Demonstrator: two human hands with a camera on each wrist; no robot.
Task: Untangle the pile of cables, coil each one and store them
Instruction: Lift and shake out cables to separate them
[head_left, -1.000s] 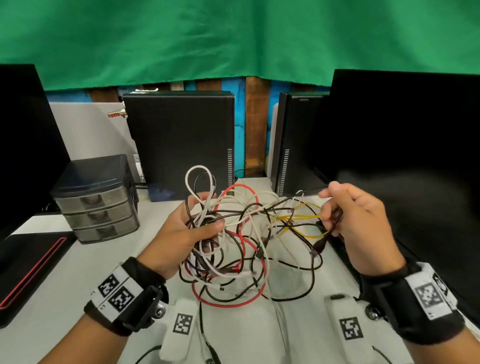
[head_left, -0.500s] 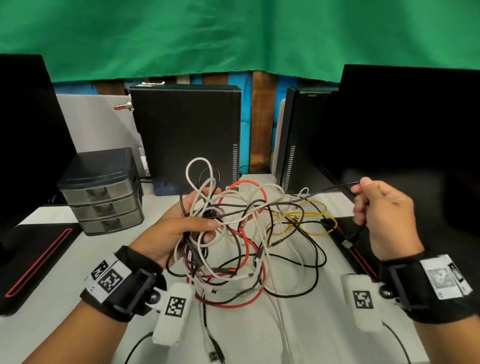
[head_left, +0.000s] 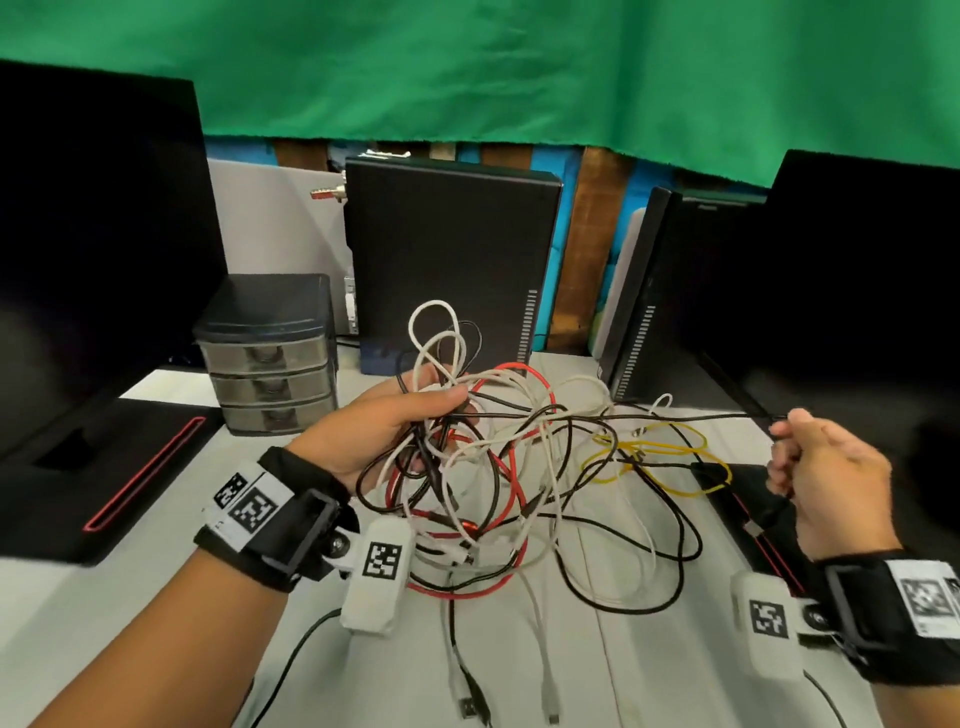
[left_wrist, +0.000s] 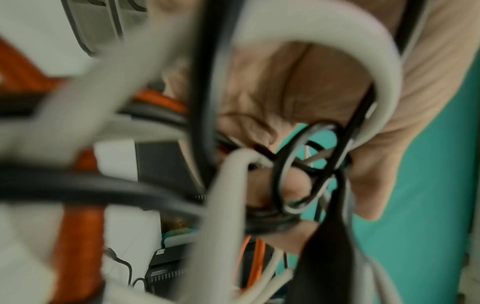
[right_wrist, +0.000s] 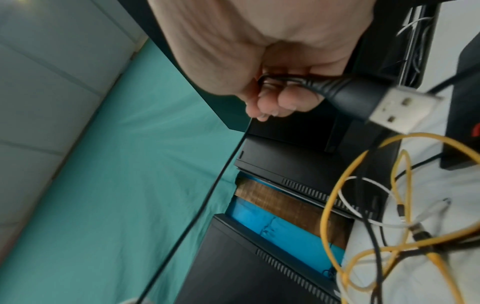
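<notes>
A tangle of white, black and red cables (head_left: 498, 467) hangs over the white table (head_left: 104, 613), and my left hand (head_left: 410, 415) grips its upper loops. In the left wrist view the fingers (left_wrist: 293, 185) curl round white and black strands. A thin black cable (head_left: 675, 417) runs taut from the tangle to my right hand (head_left: 810, 467), which pinches it at the far right. Its black USB plug (right_wrist: 374, 100) sticks out below the curled fingers (right_wrist: 293, 100). A yellow cable (head_left: 654, 457) lies looped on the table between the hands.
A small grey drawer unit (head_left: 270, 358) stands at the back left. Two black computer cases (head_left: 447, 260) (head_left: 654, 296) stand behind the tangle. Dark monitors (head_left: 98, 249) (head_left: 857, 301) flank both sides, and loose plug ends (head_left: 472, 701) lie near the front edge.
My right hand has moved to the right and away from the tangle, drawing the thin black cable out taut. The left hand has kept its grip on the tangle.
</notes>
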